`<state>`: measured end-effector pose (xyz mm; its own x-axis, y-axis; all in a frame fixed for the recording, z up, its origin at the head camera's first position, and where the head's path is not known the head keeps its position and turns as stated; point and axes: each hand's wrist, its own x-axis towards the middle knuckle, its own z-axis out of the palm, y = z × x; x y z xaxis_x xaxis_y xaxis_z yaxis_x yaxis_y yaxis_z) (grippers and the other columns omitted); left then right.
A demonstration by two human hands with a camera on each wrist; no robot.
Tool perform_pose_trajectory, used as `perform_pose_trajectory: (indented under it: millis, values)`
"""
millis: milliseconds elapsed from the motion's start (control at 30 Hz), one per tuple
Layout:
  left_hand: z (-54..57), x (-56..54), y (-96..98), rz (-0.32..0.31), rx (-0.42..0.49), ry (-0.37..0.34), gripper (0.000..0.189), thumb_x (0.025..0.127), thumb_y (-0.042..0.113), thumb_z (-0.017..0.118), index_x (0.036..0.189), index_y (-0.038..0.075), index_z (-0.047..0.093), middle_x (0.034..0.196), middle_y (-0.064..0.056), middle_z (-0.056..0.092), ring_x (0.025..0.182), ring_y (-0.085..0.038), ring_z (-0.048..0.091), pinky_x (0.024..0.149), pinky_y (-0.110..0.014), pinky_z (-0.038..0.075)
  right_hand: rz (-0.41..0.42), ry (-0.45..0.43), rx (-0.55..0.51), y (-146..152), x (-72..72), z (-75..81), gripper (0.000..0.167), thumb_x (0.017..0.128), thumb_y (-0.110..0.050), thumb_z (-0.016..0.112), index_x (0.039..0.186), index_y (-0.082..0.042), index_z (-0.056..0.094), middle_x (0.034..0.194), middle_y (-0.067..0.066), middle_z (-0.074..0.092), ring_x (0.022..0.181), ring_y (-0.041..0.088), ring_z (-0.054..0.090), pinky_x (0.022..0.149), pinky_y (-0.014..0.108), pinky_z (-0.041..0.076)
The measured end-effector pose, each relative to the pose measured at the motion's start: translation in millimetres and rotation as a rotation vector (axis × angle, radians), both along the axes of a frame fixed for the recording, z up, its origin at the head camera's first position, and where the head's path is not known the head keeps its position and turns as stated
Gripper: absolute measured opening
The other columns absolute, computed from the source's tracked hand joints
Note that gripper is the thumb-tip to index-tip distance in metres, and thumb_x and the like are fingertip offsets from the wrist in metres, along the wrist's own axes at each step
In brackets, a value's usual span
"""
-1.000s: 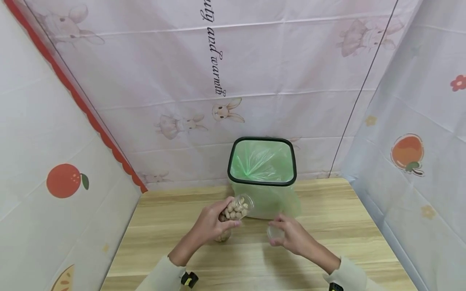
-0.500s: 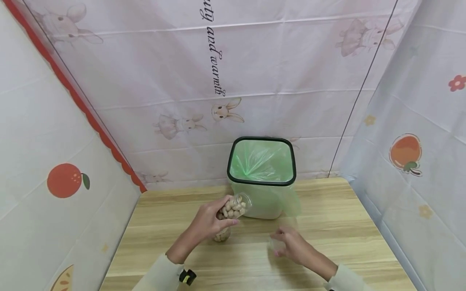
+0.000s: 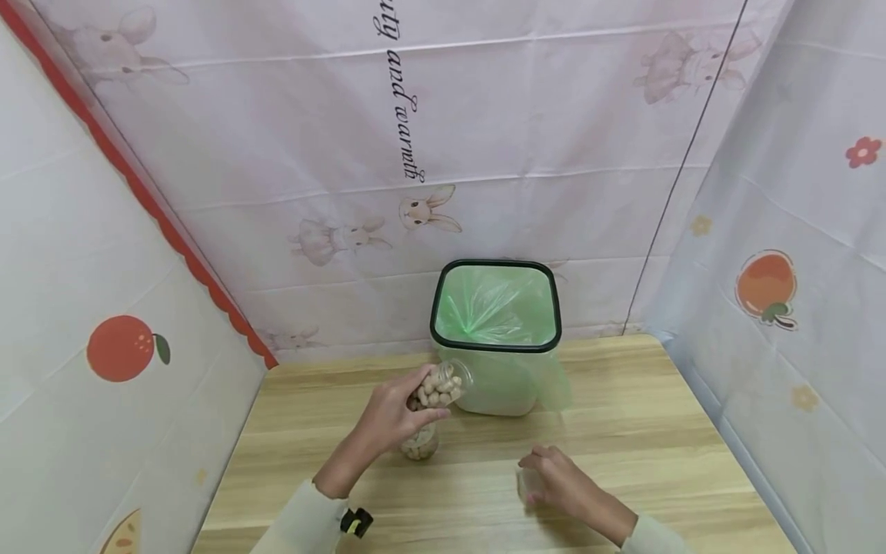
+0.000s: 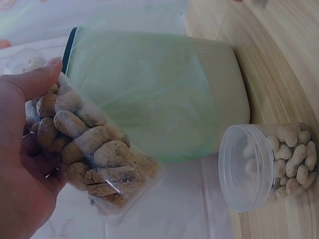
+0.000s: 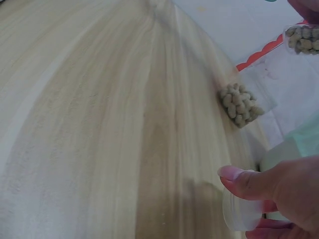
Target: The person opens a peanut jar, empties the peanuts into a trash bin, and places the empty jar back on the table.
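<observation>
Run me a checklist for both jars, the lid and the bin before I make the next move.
1. Left grip around the tilted peanut jar: ok, thumb and fingers wrap it.
2. Tilted jar's mouth uncovered: ok, no cap shows on it.
3. Right grip holding the translucent lid: ok.
4. Bin upright, lined with the green bag: ok.
5. Tilted jar's mouth over the bin's opening, if pouring there: not ok, it is outside the rim.
6. Second jar capped: cannot tell; it stands upright.
</observation>
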<state>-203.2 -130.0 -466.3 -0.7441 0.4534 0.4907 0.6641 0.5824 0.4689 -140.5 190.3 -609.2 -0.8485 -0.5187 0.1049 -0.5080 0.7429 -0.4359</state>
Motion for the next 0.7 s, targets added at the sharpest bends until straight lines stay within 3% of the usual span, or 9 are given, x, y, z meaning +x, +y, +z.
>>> perform_pose_trajectory:
  millis: [133,433,700]
  values:
    - [-1.3,-1.7,-1.2,0.012,-0.016,0.025,0.068,0.077,0.030,0.092,0.137,0.013,0.065,0.116,-0.007,0.078,0.098,-0.016,0.076,0.078,-0.029,0.063,-0.013,0.019,0.008,-1.4,1.5,-4.9,0.053,0.066,-0.026,0.095,0.110,-0.004,0.075,0.105,0.005,0.072,0.090,0.016,0.065,0.078,0.027,0.061]
    - [1.8,-7.4,-2.0,0.031,-0.029,0.052,0.070,0.077,0.030,0.092,0.137,0.007,0.065,0.124,-0.014,0.075,0.108,-0.025,0.076,0.086,-0.036,0.064,0.001,-0.055,0.004,-1.6,3.3,-8.3,0.054,0.068,-0.029,0.095,0.111,-0.002,0.075,0.105,0.008,0.070,0.091,0.021,0.065,0.075,0.030,0.063]
    - [7.8,-14.3,-2.7,0.031,-0.037,0.064,0.064,0.079,0.029,0.091,0.134,0.007,0.066,0.123,-0.013,0.076,0.106,-0.023,0.075,0.086,-0.035,0.064,-0.003,-0.072,0.017,0.7,3.3,-11.7,0.053,0.070,-0.029,0.094,0.113,-0.004,0.076,0.106,0.009,0.070,0.092,0.021,0.064,0.073,0.034,0.064]
